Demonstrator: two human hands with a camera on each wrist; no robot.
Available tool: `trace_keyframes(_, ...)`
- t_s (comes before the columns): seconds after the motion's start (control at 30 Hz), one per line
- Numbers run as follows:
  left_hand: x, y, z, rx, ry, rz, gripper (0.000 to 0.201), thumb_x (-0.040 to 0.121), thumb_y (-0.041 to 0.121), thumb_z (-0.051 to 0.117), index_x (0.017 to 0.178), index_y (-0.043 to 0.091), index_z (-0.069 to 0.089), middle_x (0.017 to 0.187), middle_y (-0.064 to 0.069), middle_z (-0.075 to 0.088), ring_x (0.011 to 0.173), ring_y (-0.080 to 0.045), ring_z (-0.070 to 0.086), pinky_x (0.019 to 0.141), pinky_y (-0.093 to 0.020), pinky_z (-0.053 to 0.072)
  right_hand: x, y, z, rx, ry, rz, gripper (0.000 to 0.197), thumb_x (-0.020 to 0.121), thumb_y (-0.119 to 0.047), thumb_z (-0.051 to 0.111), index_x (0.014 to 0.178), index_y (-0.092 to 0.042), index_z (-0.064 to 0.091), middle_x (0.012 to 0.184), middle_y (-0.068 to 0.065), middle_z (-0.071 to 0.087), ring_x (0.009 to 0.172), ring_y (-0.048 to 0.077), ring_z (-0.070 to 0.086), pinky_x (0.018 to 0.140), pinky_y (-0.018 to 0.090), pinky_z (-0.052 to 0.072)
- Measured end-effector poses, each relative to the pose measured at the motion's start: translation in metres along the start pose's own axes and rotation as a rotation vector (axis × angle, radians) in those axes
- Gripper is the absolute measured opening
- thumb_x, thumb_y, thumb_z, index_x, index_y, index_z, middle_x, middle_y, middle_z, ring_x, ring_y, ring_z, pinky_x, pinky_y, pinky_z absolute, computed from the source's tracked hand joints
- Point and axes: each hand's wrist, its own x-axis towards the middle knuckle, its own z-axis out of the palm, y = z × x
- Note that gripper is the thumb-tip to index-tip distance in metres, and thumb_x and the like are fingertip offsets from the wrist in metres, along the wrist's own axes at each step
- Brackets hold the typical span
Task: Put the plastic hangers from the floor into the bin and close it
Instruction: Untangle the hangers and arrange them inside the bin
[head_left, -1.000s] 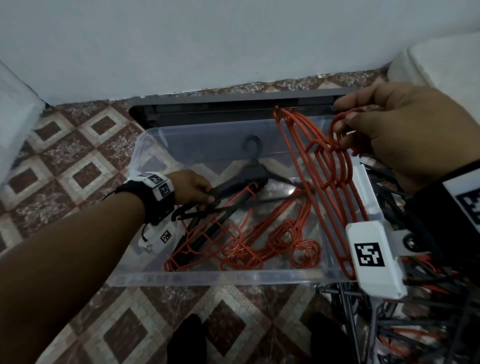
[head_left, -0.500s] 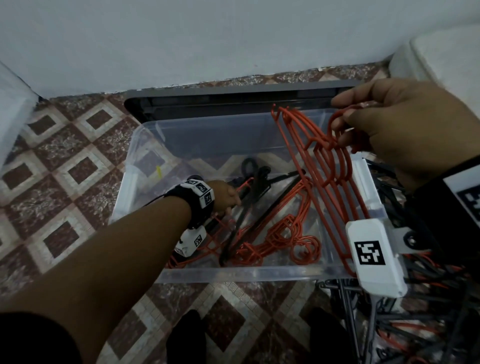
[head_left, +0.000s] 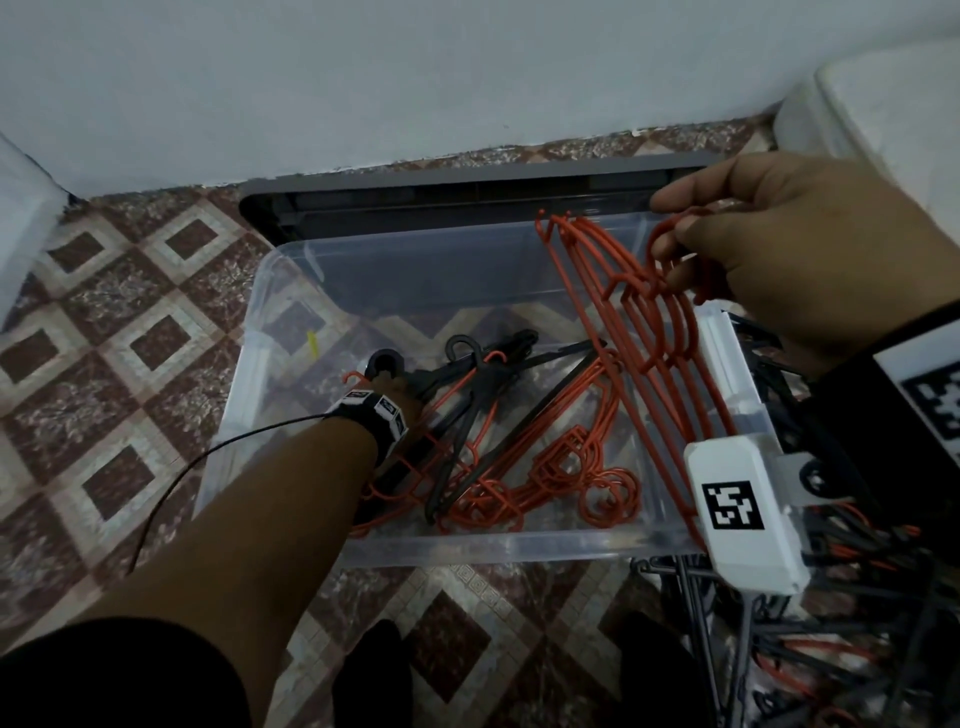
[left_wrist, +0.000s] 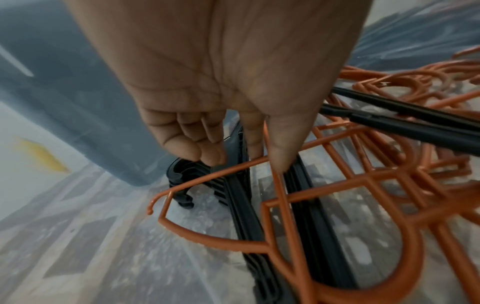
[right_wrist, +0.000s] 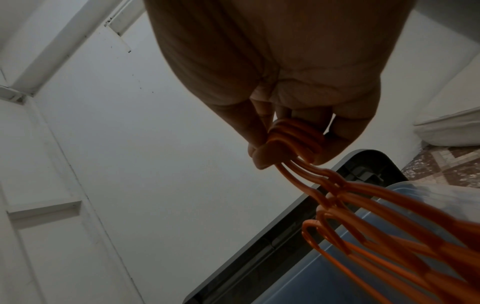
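A clear plastic bin stands open on the tiled floor, with its grey lid lying behind it. Orange hangers and black hangers lie tangled on its bottom. My left hand is down inside the bin. In the left wrist view, the left hand curls its fingers and thumb round the neck of the black hangers. My right hand holds a bundle of orange hangers by the hooks over the bin's right side. The right wrist view shows those fingers pinching the hooks.
A tangled pile of black and orange hangers lies on the floor right of the bin. The wall runs close behind the lid. A white padded object sits at the back right. Patterned floor tiles spread to the left.
My left hand has pushed deeper into the bin and brought the black hangers down onto the orange ones. The right hand has kept its bundle in about the same place.
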Motion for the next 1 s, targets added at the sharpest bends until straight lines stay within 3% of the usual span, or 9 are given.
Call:
trace_keyframes(0.1, 0.003, 0.003, -0.002, -0.105, 0.034, -0.021, 0.038, 0.091, 0.027, 0.058, 0.126, 0.014, 0.055, 0.13, -0.018, 0.053, 0.114, -0.045, 0.053, 0.09, -0.052, 0.05, -0.002, -0.002, 0.002, 0.008, 0.002, -0.001, 0.027, 0.09, -0.001, 0.055, 0.084, -0.023, 0.069, 0.071, 0.005, 0.072, 0.059, 0.017, 0.068, 0.062, 0.033, 0.055)
trace_keyframes(0.2, 0.006, 0.014, 0.003, -0.193, -0.071, -0.057, 0.043, 0.091, 0.023, 0.061, 0.13, 0.009, 0.05, 0.124, -0.016, 0.058, 0.108, -0.036, 0.059, 0.088, -0.045, 0.053, -0.002, -0.003, 0.003, 0.001, -0.002, 0.008, 0.028, 0.091, 0.0, 0.055, 0.084, -0.024, 0.068, 0.069, 0.004, 0.071, 0.058, 0.016, 0.067, 0.065, 0.035, 0.057)
trace_keyframes(0.3, 0.01, 0.021, 0.009, -0.228, -0.136, -0.065, 0.043, 0.091, 0.015, 0.06, 0.132, 0.009, 0.046, 0.13, -0.016, 0.055, 0.112, -0.034, 0.058, 0.09, -0.042, 0.051, -0.002, -0.003, 0.003, -0.015, 0.009, 0.003, 0.026, 0.09, -0.002, 0.056, 0.085, -0.024, 0.069, 0.072, 0.004, 0.073, 0.061, 0.018, 0.069, 0.068, 0.038, 0.059)
trace_keyframes(0.43, 0.01, 0.014, -0.005, -0.247, -0.048, -0.03, 0.034, 0.091, 0.01, 0.057, 0.125, 0.008, 0.055, 0.122, -0.016, 0.063, 0.105, -0.034, 0.062, 0.087, -0.042, 0.053, 0.002, -0.001, 0.004, -0.014, 0.006, 0.005, 0.027, 0.089, 0.0, 0.055, 0.084, -0.023, 0.069, 0.07, 0.004, 0.073, 0.059, 0.018, 0.069, 0.064, 0.036, 0.058)
trace_keyframes(0.53, -0.002, -0.003, -0.024, -0.397, 0.113, 0.014, 0.044, 0.094, 0.014, 0.053, 0.137, 0.018, 0.049, 0.124, -0.01, 0.063, 0.104, -0.032, 0.064, 0.088, -0.038, 0.052, 0.004, -0.002, 0.004, 0.019, 0.006, 0.007, 0.027, 0.089, 0.0, 0.054, 0.085, -0.022, 0.068, 0.072, 0.006, 0.071, 0.059, 0.018, 0.067, 0.062, 0.033, 0.056)
trace_keyframes(0.67, -0.031, -0.022, -0.067, -0.459, 0.171, -0.068, 0.02, 0.096, 0.029, 0.05, 0.109, 0.02, 0.061, 0.113, -0.009, 0.066, 0.101, -0.03, 0.06, 0.084, -0.03, 0.045, 0.002, -0.007, 0.001, 0.039, 0.015, -0.002, 0.027, 0.09, 0.0, 0.053, 0.084, -0.022, 0.068, 0.071, 0.005, 0.071, 0.057, 0.017, 0.066, 0.06, 0.032, 0.054)
trace_keyframes(0.8, -0.079, -0.037, -0.111, -0.506, 0.308, -0.137, 0.019, 0.095, 0.022, 0.049, 0.104, 0.012, 0.062, 0.107, -0.014, 0.065, 0.097, -0.033, 0.06, 0.072, -0.027, 0.036, -0.003, -0.015, -0.002, 0.044, 0.025, -0.012, 0.029, 0.088, 0.002, 0.054, 0.081, -0.021, 0.068, 0.072, 0.007, 0.071, 0.055, 0.016, 0.065, 0.057, 0.029, 0.053)
trace_keyframes(0.9, -0.121, -0.043, -0.14, -0.546, 0.437, -0.164, 0.019, 0.098, 0.023, 0.046, 0.1, 0.008, 0.058, 0.099, -0.018, 0.065, 0.089, -0.034, 0.059, 0.071, -0.032, 0.039, -0.008, -0.02, -0.001, 0.034, 0.009, -0.01, 0.031, 0.088, 0.004, 0.052, 0.08, -0.022, 0.066, 0.074, 0.009, 0.07, 0.055, 0.016, 0.063, 0.057, 0.029, 0.051)
trace_keyframes(1.0, -0.161, -0.048, -0.162, -0.593, 0.534, -0.19, 0.02, 0.1, 0.03, 0.044, 0.092, 0.013, 0.053, 0.086, -0.009, 0.066, 0.074, -0.026, 0.059, 0.069, -0.035, 0.047, -0.011, -0.022, -0.002, 0.006, -0.003, -0.007, 0.03, 0.088, 0.003, 0.052, 0.08, -0.022, 0.066, 0.075, 0.009, 0.071, 0.057, 0.018, 0.064, 0.058, 0.03, 0.049)
